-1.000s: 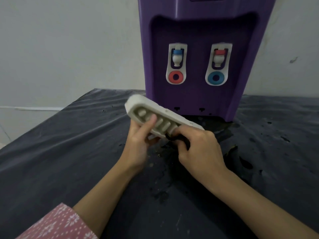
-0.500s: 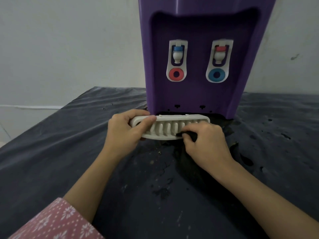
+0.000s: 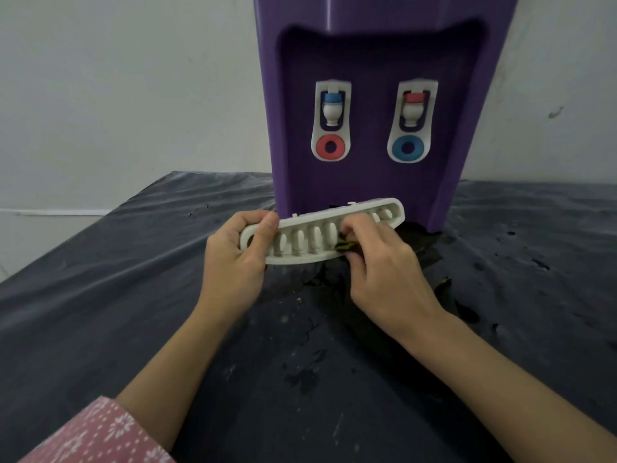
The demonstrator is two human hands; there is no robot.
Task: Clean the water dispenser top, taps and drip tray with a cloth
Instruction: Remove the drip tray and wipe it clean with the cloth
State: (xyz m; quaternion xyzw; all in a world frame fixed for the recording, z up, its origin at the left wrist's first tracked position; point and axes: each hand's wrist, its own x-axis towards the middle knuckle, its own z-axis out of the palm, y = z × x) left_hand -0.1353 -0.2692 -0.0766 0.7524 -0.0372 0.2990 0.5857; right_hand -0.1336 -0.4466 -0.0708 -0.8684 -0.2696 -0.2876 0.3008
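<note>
Before dispenser [image 3: 377, 61], over dark table [image 3: 100, 295]: white tray [image 3: 320, 238], slots up; left hand [image 3: 233, 259] grips its left end; right hand [image 3: 384, 269] pinches dark cloth [image 3: 345, 245] against slots.

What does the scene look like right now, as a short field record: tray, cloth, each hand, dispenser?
drip tray: white slotted drip tray, off the dispenser, held just in front of its base
left hand: left hand grips the tray's left end, thumb on top
right hand: right hand pinches the dark cloth against the tray's slots
water dispenser: purple water dispenser, upright on the dark table cover
taps: blue-capped tap and red-capped tap, untouched
</note>
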